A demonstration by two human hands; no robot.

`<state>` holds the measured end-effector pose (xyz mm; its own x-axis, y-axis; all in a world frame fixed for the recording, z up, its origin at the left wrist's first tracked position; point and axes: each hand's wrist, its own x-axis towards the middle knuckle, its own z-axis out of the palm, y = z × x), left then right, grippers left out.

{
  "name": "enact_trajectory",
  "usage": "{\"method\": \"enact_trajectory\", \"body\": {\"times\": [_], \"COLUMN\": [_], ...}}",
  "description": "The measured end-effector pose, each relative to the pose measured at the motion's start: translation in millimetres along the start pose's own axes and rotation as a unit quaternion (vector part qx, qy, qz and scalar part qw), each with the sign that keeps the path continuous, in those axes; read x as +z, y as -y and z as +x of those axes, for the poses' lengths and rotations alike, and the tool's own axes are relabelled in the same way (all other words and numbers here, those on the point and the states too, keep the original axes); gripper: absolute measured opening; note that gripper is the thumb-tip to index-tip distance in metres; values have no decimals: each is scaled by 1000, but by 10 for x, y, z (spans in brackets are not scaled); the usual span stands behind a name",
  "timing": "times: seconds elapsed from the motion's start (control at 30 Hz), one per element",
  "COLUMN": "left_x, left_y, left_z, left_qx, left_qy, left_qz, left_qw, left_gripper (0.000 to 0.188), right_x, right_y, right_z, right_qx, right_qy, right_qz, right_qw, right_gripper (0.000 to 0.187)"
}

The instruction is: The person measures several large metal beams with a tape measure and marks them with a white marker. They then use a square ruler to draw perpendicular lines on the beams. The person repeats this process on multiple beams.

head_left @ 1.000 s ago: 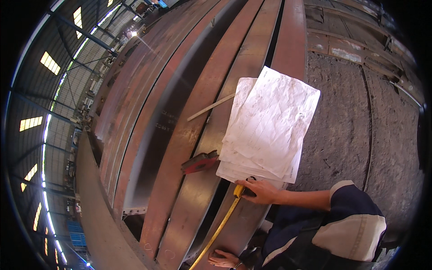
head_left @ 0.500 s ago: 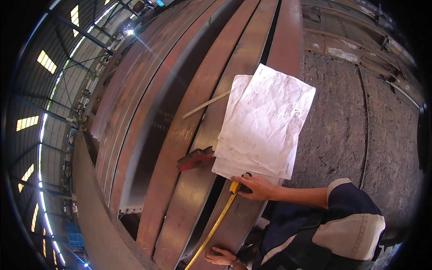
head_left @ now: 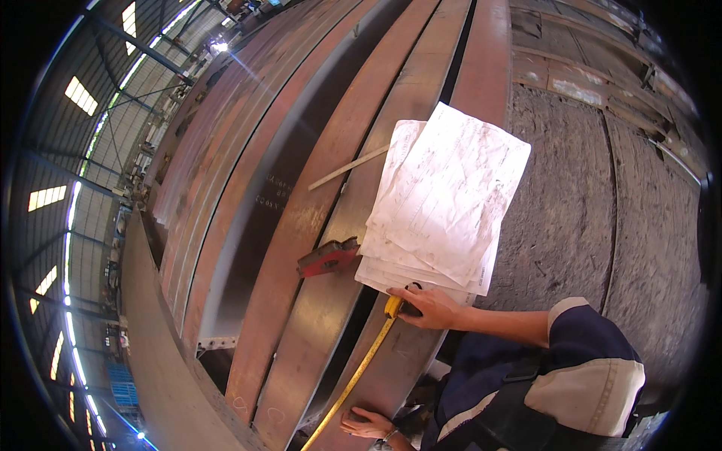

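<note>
My right hand (head_left: 432, 308) is closed round a yellow and black tape measure (head_left: 392, 306), close to the lower edge of a stack of creased white papers (head_left: 451, 195). From the case the yellow blade (head_left: 352, 387) runs out along a steel beam (head_left: 398, 357) toward the lower edge of the view. My left hand (head_left: 366, 422) lies on that same beam beside the blade, fingers spread, holding nothing. Left of the papers sits a red, dark-edged angular tool (head_left: 329, 257) on the beams. A thin pale strip (head_left: 347, 167) lies across them, one end at the papers.
Long rusty steel beams (head_left: 301, 319) run side by side away from me, with dark gaps between. A curved plain plate (head_left: 158, 331) edges them on the left. To the right is a rough, dirty grey surface (head_left: 560, 203). A bright light (head_left: 219, 47) glares far off.
The whole view has shifted slightly. My hands, the tape measure and the papers keep much the same places on the beams.
</note>
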<state>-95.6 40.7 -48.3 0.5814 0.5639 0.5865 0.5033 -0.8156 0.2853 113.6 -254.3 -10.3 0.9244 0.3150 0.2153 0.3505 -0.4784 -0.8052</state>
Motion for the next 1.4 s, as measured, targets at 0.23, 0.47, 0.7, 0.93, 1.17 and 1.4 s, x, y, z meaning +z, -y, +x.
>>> {"method": "enact_trajectory", "body": {"times": [0.23, 0.47, 0.7, 0.93, 1.17, 1.4], "left_x": [-39, -32, -30, -29, -73, -55], "left_y": [-39, -30, -47, -47, -89, -74], "left_z": [14, 15, 13, 23, 45, 42], "left_qx": [-17, -20, -38, -30, -19, -34], "left_qy": [28, 27, 30, 29, 26, 24], "left_qz": [-12, -22, 3, 7, -23, -12], "left_qw": [999, 999, 999, 999, 999, 999], "left_gripper": [23, 20, 26, 20, 19, 19], "right_x": [33, 40, -11, -12, -18, 36], "right_y": [-30, -12, 27, 47, 43, 4], "right_z": [15, 23, 22, 36, 33, 36], "right_qx": [-15, -15, 8, 3, 2, -2], "right_qy": [-15, -22, 3, -7, -3, -12], "right_qz": [12, 5, 0, 10, 12, 12], "right_qw": [1000, 1000, 1000, 1000, 1000, 1000], "right_gripper": [62, 60, 60, 60, 61, 62]}}
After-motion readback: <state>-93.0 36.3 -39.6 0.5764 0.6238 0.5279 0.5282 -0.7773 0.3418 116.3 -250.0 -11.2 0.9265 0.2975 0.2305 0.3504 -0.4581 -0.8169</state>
